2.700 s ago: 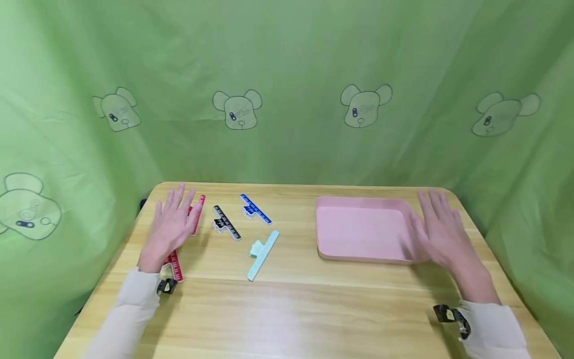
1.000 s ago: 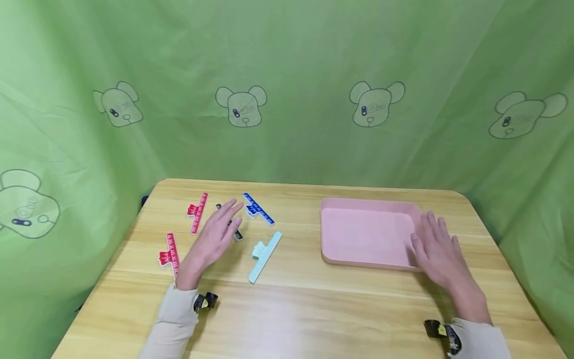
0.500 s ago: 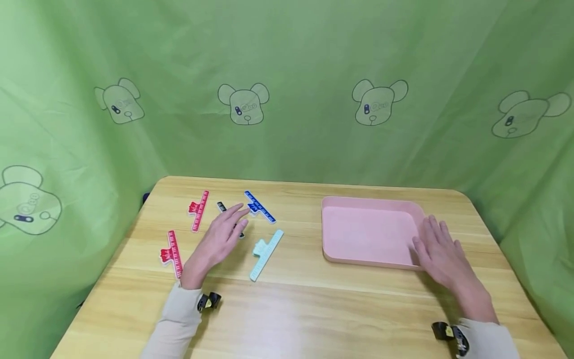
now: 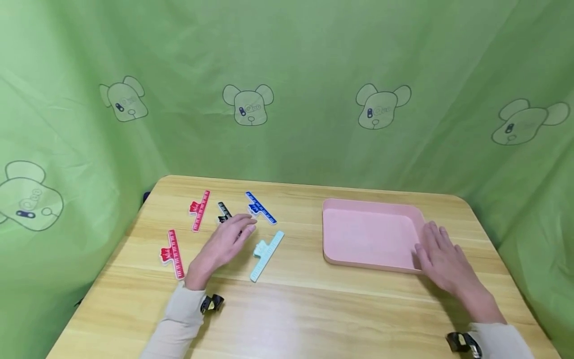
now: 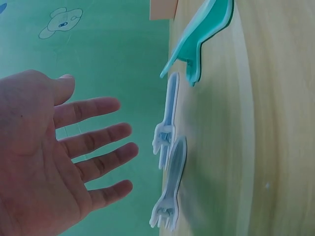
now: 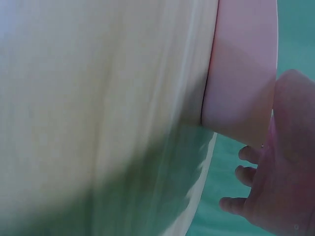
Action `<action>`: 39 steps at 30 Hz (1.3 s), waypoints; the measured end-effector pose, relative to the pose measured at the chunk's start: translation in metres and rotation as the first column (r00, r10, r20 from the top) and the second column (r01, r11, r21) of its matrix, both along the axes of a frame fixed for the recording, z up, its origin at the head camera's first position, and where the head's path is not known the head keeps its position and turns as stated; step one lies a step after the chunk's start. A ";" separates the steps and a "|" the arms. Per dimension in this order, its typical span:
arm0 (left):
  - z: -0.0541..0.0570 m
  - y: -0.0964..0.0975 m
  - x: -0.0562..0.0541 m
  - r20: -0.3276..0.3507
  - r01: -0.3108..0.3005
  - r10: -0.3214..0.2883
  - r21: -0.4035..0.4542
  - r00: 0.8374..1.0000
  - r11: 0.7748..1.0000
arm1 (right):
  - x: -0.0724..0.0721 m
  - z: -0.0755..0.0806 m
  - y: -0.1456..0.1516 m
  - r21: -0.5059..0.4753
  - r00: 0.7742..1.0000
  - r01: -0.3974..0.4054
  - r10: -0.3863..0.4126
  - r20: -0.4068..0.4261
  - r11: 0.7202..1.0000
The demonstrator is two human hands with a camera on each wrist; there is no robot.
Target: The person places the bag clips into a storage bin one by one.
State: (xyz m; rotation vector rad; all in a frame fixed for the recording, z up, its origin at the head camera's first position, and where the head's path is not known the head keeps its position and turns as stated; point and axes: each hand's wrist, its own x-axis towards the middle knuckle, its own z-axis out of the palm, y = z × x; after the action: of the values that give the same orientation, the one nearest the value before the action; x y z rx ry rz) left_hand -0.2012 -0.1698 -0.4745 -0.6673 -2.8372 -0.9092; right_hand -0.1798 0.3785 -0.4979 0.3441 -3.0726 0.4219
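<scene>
My left hand (image 4: 224, 244) hovers over a black plastic clip (image 4: 224, 211) with a piano-key bar, hiding its lower part. The fingers stretch forward, slightly bent; in the left wrist view that hand (image 5: 59, 152) is spread and holds nothing. Just right of it lies a mint-green clip (image 4: 267, 257), and behind it a blue clip (image 4: 262, 208). Two red clips (image 4: 201, 212) lie to the left. My right hand (image 4: 453, 267) is at the right end of a pink tray (image 4: 372, 234), thumb at the rim, fingers straight along the outside of its wall (image 6: 241, 73).
All of this is on a light wooden table (image 4: 314, 309) with rounded far corners. A green curtain (image 4: 305, 144) printed with bear heads hangs behind it and at both sides. Each wrist wears a small black camera (image 4: 212, 303).
My left hand has moved from the red clips rightward to the black clip, then slightly lower over it. My right hand stays by the tray's right end. The clips lie where they were.
</scene>
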 end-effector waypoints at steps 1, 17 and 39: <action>0.000 0.001 0.000 0.003 0.007 -0.007 0.000 1.000 1.000 | 0.000 -0.001 0.001 0.003 1.000 0.001 -0.001 0.001 1.000; -0.005 0.014 0.008 0.069 0.070 -0.071 0.015 0.995 0.997 | -0.005 -0.006 0.009 -0.013 0.999 -0.017 0.017 -0.028 1.000; -0.012 0.022 0.010 0.137 0.174 -0.161 -0.097 0.977 0.980 | -0.011 -0.001 0.007 0.067 1.000 -0.014 0.016 -0.026 0.998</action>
State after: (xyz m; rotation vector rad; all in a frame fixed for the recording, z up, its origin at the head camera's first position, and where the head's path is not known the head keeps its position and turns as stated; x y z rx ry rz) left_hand -0.1917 -0.1476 -0.4861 -0.9052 -2.9989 -0.8550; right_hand -0.1907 0.3850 -0.4988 0.3718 -3.0654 0.3127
